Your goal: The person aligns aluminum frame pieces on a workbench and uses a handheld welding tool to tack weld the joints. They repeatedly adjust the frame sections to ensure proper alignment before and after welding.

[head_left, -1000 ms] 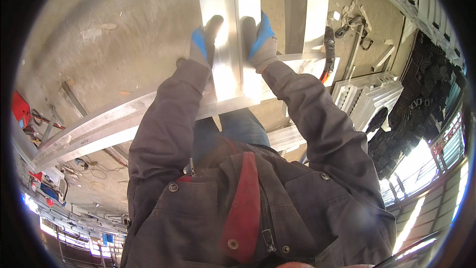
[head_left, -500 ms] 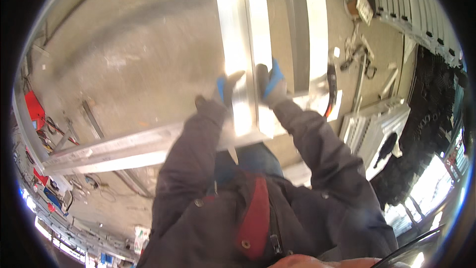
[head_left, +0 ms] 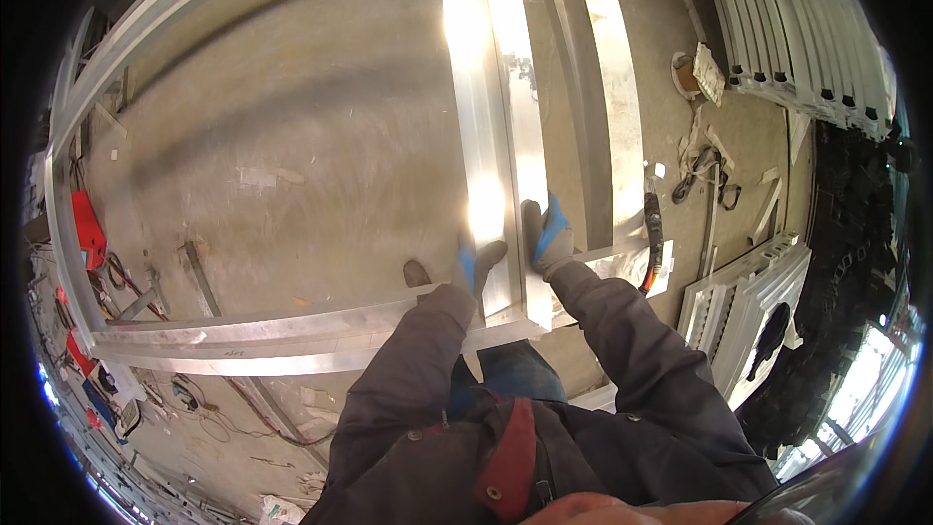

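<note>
A long, shiny metal beam (head_left: 483,175) runs away from me, with a second flat-faced metal bar (head_left: 526,146) close along its right side. Both near ends lie at a metal crossbar (head_left: 262,340) in front of my legs. My left hand (head_left: 478,267), in a grey and blue glove, holds the left side of the beam, thumb over its top. On the right-hand bar, my right hand (head_left: 551,238) wears a matching glove and grips near the same end. The fingertips on the outer sides are partly hidden.
More metal bars (head_left: 614,87) lie parallel on the right. A black cable-like handle (head_left: 652,233) with an orange part rests by the crossbar's right end. Stacked ribbed metal profiles (head_left: 777,29) stand far right. A red object (head_left: 88,230) sits beyond the frame's left side.
The view has shifted, so bars, crossbar and hands appear lower in the picture. Both hands stay on the bars; the left appears slightly closer to their near end.
</note>
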The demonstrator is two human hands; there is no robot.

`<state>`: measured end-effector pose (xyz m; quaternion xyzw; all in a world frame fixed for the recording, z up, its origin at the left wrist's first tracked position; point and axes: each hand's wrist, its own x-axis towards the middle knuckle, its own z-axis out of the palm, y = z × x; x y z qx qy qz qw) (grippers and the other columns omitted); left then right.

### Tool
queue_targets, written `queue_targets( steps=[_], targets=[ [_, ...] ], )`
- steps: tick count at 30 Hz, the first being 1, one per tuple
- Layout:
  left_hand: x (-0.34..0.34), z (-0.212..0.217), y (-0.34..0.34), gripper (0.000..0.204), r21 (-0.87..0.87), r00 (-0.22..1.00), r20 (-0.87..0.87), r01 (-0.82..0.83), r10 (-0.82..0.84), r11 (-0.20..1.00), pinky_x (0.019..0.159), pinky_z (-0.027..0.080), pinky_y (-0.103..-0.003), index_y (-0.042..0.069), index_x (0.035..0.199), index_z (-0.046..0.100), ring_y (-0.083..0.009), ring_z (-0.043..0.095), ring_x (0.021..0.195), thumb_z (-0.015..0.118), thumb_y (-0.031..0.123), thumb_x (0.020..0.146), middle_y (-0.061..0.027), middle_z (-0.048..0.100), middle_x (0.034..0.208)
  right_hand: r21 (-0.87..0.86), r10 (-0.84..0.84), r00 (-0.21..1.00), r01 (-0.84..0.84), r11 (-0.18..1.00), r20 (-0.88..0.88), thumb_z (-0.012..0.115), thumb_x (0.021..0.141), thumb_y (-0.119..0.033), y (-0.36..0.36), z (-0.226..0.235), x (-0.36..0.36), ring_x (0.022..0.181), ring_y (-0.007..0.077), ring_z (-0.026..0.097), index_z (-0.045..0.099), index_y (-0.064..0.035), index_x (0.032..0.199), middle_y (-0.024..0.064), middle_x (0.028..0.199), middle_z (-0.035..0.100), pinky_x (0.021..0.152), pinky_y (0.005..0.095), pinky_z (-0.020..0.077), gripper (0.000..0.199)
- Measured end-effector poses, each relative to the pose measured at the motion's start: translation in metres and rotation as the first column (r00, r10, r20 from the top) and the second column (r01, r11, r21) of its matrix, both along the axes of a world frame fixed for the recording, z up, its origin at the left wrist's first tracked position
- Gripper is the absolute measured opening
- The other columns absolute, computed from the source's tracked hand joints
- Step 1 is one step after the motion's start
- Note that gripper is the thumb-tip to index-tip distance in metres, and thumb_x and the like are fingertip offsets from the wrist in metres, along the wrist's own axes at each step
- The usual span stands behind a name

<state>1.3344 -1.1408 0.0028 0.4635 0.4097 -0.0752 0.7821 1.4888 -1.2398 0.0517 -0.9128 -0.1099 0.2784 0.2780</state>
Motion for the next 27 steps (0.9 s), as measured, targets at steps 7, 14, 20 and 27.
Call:
queue_targets(
  steps=[7, 14, 20, 27],
  targets=[
    [0.005, 0.01, -0.01, 0.061, -0.252, 0.982, -0.065, -0.186, 0.175, 0.95, 0.105, 0.048, -0.041, 0.004, 0.147, 0.057, -0.0241, 0.063, 0.12, 0.073, 0.039, 0.099, -0.011, 0.066, 0.136, -0.011, -0.004, 1.0, 0.003, 1.0, -0.016, 0.054, 0.105, -0.061, 0.002, 0.005, 0.0, 0.073, 0.0235, 0.064, 0.045, -0.0086, 0.158, 0.0108, 0.078, 0.065, 0.072, 0.0427, 0.0504, 0.076],
    [-0.003, -0.036, -0.02, 0.068, -0.277, 0.991, 0.0, -0.126, 0.131, 0.953, 0.109, 0.048, -0.043, 0.002, 0.153, 0.049, -0.0267, 0.059, 0.128, 0.07, 0.041, 0.101, -0.0154, 0.061, 0.143, 0.005, 0.076, 0.996, -0.077, 0.997, 0.045, 0.061, 0.104, -0.055, -0.011, -0.012, 0.004, 0.069, 0.0292, 0.065, 0.044, 0.0025, 0.155, 0.0168, 0.077, 0.066, 0.065, 0.0472, 0.0512, 0.078],
    [-0.001, -0.031, -0.014, 0.081, -0.322, 0.981, 0.066, -0.152, 0.182, 0.935, 0.106, 0.053, -0.045, -0.002, 0.153, 0.045, -0.0335, 0.062, 0.128, 0.067, 0.054, 0.099, -0.0212, 0.061, 0.142, -0.005, 0.073, 0.994, -0.073, 0.997, 0.077, 0.054, 0.105, -0.057, -0.016, -0.022, 0.002, 0.078, 0.0355, 0.069, 0.046, -0.0014, 0.154, 0.0181, 0.084, 0.07, 0.075, 0.048, 0.0535, 0.075],
    [0.007, 0.049, 0.008, 0.066, -0.568, 0.932, 0.036, -0.279, 0.361, 0.775, 0.103, 0.053, -0.046, 0.001, 0.141, 0.056, -0.0289, 0.064, 0.12, 0.082, 0.035, 0.091, -0.0151, 0.068, 0.127, 0.01, 0.06, 0.997, -0.06, 0.998, 0.038, 0.054, 0.104, -0.06, -0.006, -0.011, 0.002, 0.088, 0.0357, 0.072, 0.047, -0.0034, 0.153, 0.0177, 0.087, 0.073, 0.083, 0.0474, 0.0543, 0.075]
  ],
)
